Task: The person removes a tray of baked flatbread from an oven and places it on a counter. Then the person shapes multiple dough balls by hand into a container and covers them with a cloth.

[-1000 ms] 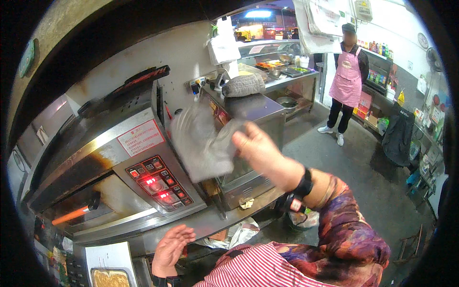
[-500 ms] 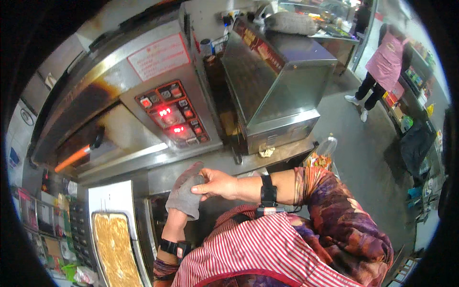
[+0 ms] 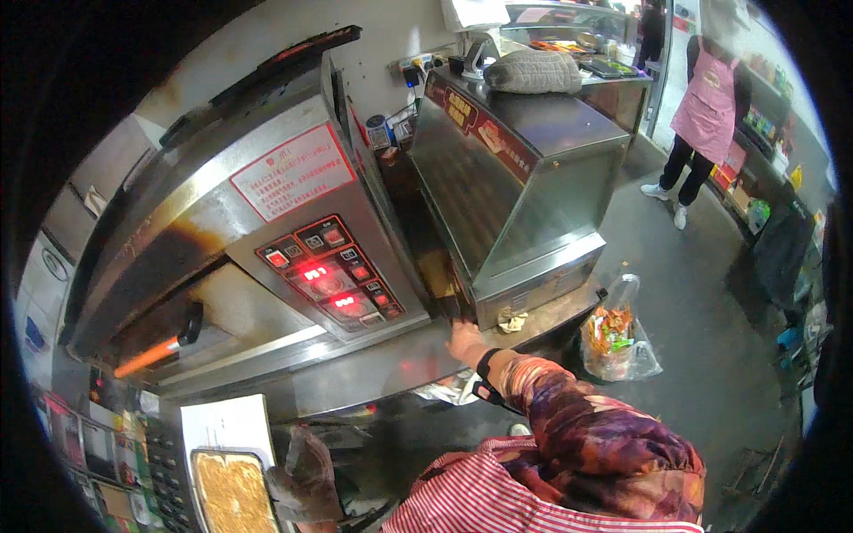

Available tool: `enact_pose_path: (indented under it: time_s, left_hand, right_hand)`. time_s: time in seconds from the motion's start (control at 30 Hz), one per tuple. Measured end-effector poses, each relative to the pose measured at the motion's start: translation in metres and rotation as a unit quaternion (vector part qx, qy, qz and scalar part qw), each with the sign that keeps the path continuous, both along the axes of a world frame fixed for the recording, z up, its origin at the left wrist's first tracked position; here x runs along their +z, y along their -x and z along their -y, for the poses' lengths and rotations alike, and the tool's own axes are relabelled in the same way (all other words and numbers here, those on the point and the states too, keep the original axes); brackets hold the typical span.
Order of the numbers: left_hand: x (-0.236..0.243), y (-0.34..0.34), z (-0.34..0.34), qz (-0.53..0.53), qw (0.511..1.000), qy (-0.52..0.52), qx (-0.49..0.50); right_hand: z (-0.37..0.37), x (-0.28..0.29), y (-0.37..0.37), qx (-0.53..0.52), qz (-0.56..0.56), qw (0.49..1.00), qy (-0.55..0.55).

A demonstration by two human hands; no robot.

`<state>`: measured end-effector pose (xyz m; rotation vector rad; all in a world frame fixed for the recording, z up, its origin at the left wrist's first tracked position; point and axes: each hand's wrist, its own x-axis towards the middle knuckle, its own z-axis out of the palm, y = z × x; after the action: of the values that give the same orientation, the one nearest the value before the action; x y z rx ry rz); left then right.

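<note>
My right hand reaches forward over the steel counter edge, at the narrow gap between the oven and the glass-fronted cabinet. Its fingertips meet something dark in the gap, and whether they grip it is not clear. A grey mitt covers my left hand, low beside the baking tray. The mitt hides those fingers, so their pose does not show. A flat, golden-brown baked sheet fills the tray. Under the tray's far end lies a white board.
The steel oven has lit red displays and an orange-handled tool at its front. To its right stands the glass-fronted cabinet. A clear bag of food is at the right. Farther off, a person in a pink apron stands.
My right hand has let go of the mitt and moved right and forward to the gap by the cabinet. My mitted left hand has dropped down beside the tray.
</note>
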<state>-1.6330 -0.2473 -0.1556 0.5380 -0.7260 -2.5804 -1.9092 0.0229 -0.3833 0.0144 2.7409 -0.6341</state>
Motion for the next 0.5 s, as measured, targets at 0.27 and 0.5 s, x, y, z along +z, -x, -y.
enact_pose_path:
  time_s: [0.27,0.5]
  left_hand:
    - [-0.005,-0.01,0.037,-0.004,1.0,0.005,0.002]
    - [-0.01,-0.002,0.046,-0.018,0.999,-0.016,-0.039]
  right_hand:
    - [0.005,-0.016,0.005,-0.05,0.042,0.997,-0.041]
    - [-0.009,0.018,-0.03,-0.134,0.071,0.984,0.098]
